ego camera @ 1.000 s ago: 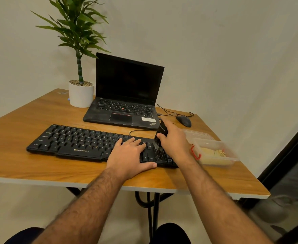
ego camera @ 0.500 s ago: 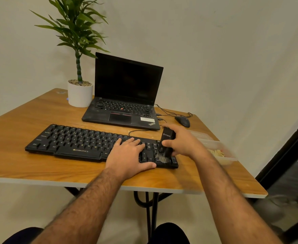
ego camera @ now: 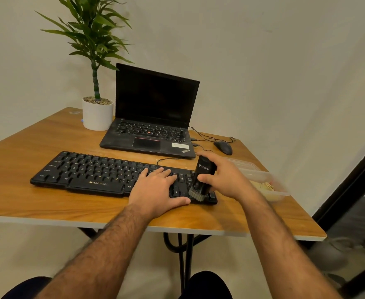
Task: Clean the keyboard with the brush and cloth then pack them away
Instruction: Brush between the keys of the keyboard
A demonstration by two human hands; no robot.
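Black keyboard (ego camera: 95,172), black brush (ego camera: 202,179)

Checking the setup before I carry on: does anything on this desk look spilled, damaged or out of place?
Nothing stands out. The keyboard lies flat on the table, the left hand rests on it, and the right hand holds the brush at its right end.

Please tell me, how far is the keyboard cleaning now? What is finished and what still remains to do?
Nothing looks finished. In hand: the right hand grips the black brush, bristles on the right end of the keyboard, while the left hand rests flat on the keys. Left: brushing, wiping with the cloth, which seems to lie in the clear container at the right, though it is blurred, then packing both away.
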